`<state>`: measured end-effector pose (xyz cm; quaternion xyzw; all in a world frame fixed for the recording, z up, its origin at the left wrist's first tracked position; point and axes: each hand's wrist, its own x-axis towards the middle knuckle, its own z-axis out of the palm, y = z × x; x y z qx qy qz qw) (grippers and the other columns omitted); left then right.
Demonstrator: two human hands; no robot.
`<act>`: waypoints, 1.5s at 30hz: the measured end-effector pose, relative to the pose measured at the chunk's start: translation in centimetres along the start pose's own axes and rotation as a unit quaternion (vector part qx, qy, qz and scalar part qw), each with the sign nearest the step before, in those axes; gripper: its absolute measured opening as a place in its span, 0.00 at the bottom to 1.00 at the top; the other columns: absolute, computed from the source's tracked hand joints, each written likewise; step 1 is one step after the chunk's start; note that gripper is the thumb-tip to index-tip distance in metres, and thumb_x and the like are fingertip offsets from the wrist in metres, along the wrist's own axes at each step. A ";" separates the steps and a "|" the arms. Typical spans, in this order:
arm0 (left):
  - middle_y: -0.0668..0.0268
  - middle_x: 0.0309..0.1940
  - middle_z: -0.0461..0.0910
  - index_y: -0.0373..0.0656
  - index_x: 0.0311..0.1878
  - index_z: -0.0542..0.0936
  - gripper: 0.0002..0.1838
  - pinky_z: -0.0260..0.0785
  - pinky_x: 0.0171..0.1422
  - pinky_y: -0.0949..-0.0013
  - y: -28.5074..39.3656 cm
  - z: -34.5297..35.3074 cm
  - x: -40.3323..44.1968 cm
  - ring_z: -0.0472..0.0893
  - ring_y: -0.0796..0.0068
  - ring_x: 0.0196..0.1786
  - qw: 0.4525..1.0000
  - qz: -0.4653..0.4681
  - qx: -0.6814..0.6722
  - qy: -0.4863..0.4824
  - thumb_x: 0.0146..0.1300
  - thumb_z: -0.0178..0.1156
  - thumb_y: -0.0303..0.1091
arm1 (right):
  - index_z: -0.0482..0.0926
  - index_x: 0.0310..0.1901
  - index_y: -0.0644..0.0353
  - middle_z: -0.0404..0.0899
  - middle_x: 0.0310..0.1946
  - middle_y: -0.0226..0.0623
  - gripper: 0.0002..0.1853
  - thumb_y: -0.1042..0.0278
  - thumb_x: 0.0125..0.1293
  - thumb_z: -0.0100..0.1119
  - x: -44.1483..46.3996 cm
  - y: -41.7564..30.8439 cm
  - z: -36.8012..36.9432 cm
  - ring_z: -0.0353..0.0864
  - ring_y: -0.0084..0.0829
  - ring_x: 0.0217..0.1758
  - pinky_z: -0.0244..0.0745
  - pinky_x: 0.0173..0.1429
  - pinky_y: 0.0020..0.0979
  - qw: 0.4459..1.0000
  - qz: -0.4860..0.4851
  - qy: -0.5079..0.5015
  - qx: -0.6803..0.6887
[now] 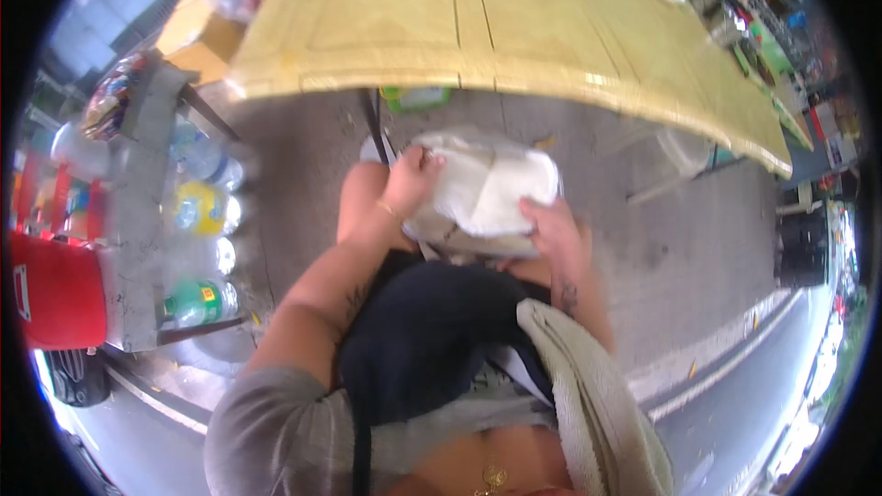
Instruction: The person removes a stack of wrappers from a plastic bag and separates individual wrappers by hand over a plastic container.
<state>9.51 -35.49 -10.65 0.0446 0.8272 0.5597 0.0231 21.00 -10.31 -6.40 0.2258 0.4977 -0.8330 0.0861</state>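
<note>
Over my lap is a white, shallow, folded-looking piece [501, 186] with a crease across it and a rounded rim. Whether it is a foam food box or cloth I cannot tell. My right hand [554, 225] grips its right edge, thumb on top. At its upper left, my left hand [413, 179] has its fingers curled closed by the rim; what they pinch is blurred. Beneath the white piece, greyish see-through material that looks like plastic [469, 241] rests between my knees.
A table with a yellowish cover [386, 28] stands in front, its edge just beyond my hands. To the left, several plastic bottles [197, 303] stand near a grey table [133, 248] and a red container [57, 292]. A green item [415, 98] lies under the yellow table.
</note>
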 end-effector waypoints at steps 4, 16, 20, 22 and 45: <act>0.71 0.36 0.80 0.46 0.44 0.80 0.13 0.71 0.41 0.68 -1.3 1.0 -0.6 0.77 0.78 0.36 0.826 -0.184 -0.493 -0.203 0.71 0.62 0.45 | 0.72 0.63 0.55 0.82 0.51 0.36 0.24 0.75 0.66 0.63 -1.0 -0.8 3.6 0.85 0.36 0.47 0.80 0.34 0.38 0.998 -0.021 0.038 0.037; 0.46 0.29 0.84 0.27 0.42 0.82 0.29 0.74 0.42 0.55 4.0 2.6 -4.5 0.84 0.50 0.33 0.990 -0.046 -0.097 -0.092 0.71 0.59 0.52 | 0.71 0.64 0.57 0.79 0.55 0.41 0.25 0.69 0.67 0.66 1.1 0.6 3.6 0.82 0.39 0.54 0.82 0.54 0.47 0.997 -0.071 -0.038 0.016; 0.40 0.26 0.81 0.27 0.33 0.82 0.31 0.74 0.40 0.50 5.0 2.9 -4.9 0.82 0.39 0.33 0.997 -0.013 0.051 -0.048 0.72 0.56 0.54 | 0.63 0.71 0.52 0.73 0.62 0.41 0.33 0.66 0.68 0.67 2.2 4.9 1.8 0.78 0.39 0.59 0.81 0.55 0.49 0.987 -0.098 -0.117 -0.043; 0.38 0.25 0.80 0.27 0.31 0.82 0.32 0.74 0.40 0.48 7.4 1.9 -5.7 0.82 0.36 0.33 0.992 -0.012 0.109 -0.068 0.73 0.55 0.55 | 0.59 0.73 0.50 0.70 0.65 0.41 0.35 0.65 0.69 0.66 1.8 5.8 2.8 0.77 0.38 0.60 0.80 0.55 0.50 0.970 -0.135 -0.167 -0.115; 0.57 0.61 0.76 0.36 0.65 0.69 0.18 0.72 0.67 0.46 6.7 -0.7 -3.4 0.78 0.54 0.63 0.747 -0.210 -0.624 -0.088 0.79 0.48 0.36 | 0.66 0.68 0.68 0.76 0.62 0.47 0.29 0.79 0.66 0.59 1.6 1.7 0.4 0.77 0.48 0.64 0.72 0.69 0.51 0.984 -0.166 0.046 0.042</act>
